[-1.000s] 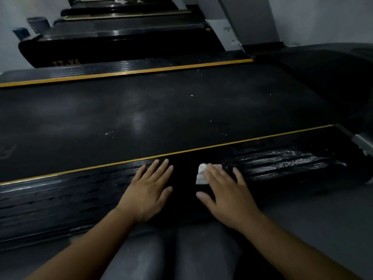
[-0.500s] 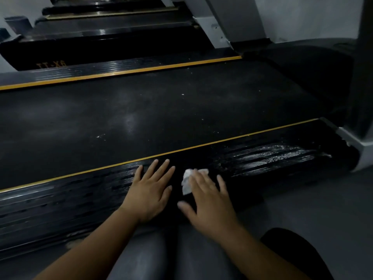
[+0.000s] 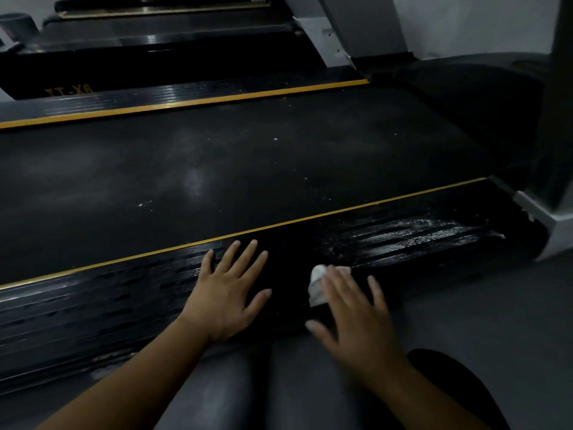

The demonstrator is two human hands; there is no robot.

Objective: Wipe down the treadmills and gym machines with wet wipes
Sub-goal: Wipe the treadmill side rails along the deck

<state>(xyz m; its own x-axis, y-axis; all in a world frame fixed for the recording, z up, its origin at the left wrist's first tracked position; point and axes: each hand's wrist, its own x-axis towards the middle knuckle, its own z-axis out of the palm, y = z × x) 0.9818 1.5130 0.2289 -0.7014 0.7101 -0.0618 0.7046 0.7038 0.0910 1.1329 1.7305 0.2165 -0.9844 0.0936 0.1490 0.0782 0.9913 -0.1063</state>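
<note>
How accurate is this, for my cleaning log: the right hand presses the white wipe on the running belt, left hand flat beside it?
Not the belt. The head view shows the right hand pressing the white wipe on the ribbed side rail, left hand flat beside it.

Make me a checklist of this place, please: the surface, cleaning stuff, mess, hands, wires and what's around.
Surface: ribbed treadmill side rail, wet streaks at its right end.
Job's things: white wet wipe on the rail.
Clutter: pale specks on the belt.
Grippers: left hand flat on the rail; right hand presses the wipe, fingers straight.
Cables: nothing seen.
Surroundings: more treadmills behind, grey floor.
</note>
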